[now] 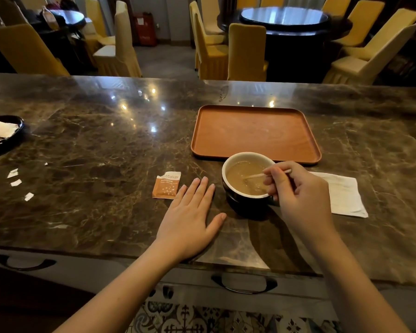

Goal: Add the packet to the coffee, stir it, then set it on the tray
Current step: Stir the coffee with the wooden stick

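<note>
Now the right hand (298,188) pinches a wooden stir stick (257,175) in the milky coffee cup (246,188) just before the empty tray (255,133), the left hand (190,212) lies flat and open beside the torn packet (166,185), so lifting the cup comes next.

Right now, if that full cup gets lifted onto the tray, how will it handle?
The cup looks ceramic, so probably heavy for its size and breakable. The coffee sits near the rim, so tilting or jerking could spill it. The counter is glossy stone, so a pushed cup would likely slide rather than tip.
</note>
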